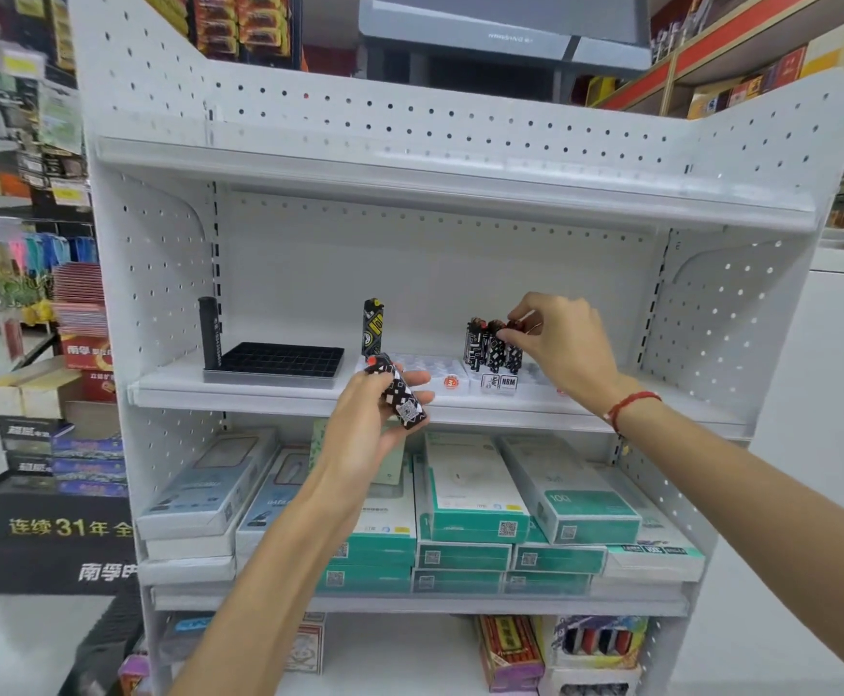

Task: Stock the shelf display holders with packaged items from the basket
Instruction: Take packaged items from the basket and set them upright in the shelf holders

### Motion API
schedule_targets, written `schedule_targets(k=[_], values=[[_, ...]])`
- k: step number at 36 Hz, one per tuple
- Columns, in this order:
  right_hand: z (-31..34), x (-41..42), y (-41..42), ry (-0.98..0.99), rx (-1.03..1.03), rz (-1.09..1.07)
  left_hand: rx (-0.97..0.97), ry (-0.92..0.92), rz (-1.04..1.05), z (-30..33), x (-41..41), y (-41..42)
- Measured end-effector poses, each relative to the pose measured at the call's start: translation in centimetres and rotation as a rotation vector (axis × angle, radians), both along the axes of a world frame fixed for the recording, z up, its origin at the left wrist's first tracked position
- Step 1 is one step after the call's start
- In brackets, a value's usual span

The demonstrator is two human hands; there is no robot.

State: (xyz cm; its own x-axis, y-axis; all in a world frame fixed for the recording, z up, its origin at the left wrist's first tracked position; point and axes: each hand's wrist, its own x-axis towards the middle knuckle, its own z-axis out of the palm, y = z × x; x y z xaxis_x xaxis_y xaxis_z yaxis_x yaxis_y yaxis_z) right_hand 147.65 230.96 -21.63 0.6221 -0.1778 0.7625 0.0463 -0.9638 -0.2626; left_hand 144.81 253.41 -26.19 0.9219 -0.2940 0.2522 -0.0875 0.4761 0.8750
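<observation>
We find the right hand's fingers (512,335) curled and pinching the top of a patterned lighter (514,351), the rightmost of a small cluster of black-and-white lighters (485,346) standing upright in a white display holder (535,379) on the middle shelf (279,394). The right hand (558,339) reaches in from the right, with a red cord bracelet (628,406) at the wrist.

We find the left hand's fingers (417,381) wrapped around a bundle of black-and-white checkered lighters (399,394), red caps uppermost and tilted left. The left hand (374,424) holds this bundle in front of the shelf edge, just before a second white holder (430,374), in whose back left corner one black-and-yellow lighter (372,328) stands upright.

To the left on the same shelf sits a black gridded tray (279,361) with one tall black lighter (209,331) upright at its left corner. The two white holders sit side by side; the black tray is apart from them.

The shelf below carries stacked white and teal boxes (465,489). The basket is not visible to us.
</observation>
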Motion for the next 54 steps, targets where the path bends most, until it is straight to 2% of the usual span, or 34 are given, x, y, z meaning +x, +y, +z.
schedule_targets(k=[4,11,15,18,21,24,26,29,35,37,39,42,45,48,54], values=[[0.1,-0.3,-0.2,0.016,-0.004,-0.044,0.103,-0.129,0.012,-0.5,-0.1,0.2],[0.3,0.4,-0.9,0.125,0.123,-0.011,0.245,-0.273,0.074,-0.8,-0.2,0.3],[0.4,-0.2,-1.3,0.228,0.075,0.016,0.249,-0.293,0.117,-0.8,-0.7,0.3],[0.4,-2.0,-0.9,0.208,0.041,0.017,0.239,-0.279,0.178,-1.1,-1.1,0.3],[0.9,-5.0,0.2,0.149,0.182,0.246,0.220,-0.278,0.255,-0.6,-1.1,0.0],[1.2,-7.4,1.5,0.269,0.196,0.494,0.273,-0.309,0.268,1.1,-1.0,-1.3],[1.2,-7.8,1.7,0.293,0.137,0.538,0.299,-0.327,0.229,2.3,-1.1,-2.7],[1.5,-7.7,1.2,0.224,0.132,0.574,0.352,-0.387,0.213,3.7,-1.0,-4.8],[2.3,-7.2,-1.4,0.170,0.301,0.657,0.407,-0.490,0.165,5.6,-0.2,-7.1],[2.4,-6.6,-2.8,0.142,0.359,0.632,0.502,-0.562,0.188,5.9,0.8,-7.4],[2.5,-5.8,-4.2,0.138,0.402,0.558,0.690,-0.656,0.269,5.7,2.4,-7.5],[2.5,-4.1,-5.7,0.187,0.317,0.449,1.003,-0.781,0.469,5.4,4.9,-7.6],[2.2,-2.0,-6.3,0.234,0.237,0.396,1.195,-0.876,0.505,5.5,6.3,-8.1],[2.0,-0.4,-6.5,0.325,0.245,0.389,1.284,-0.934,0.457,5.6,7.0,-8.6],[1.0,0.8,-7.0,0.473,0.280,0.449,1.304,-0.957,0.429,5.3,7.8,-9.4]])
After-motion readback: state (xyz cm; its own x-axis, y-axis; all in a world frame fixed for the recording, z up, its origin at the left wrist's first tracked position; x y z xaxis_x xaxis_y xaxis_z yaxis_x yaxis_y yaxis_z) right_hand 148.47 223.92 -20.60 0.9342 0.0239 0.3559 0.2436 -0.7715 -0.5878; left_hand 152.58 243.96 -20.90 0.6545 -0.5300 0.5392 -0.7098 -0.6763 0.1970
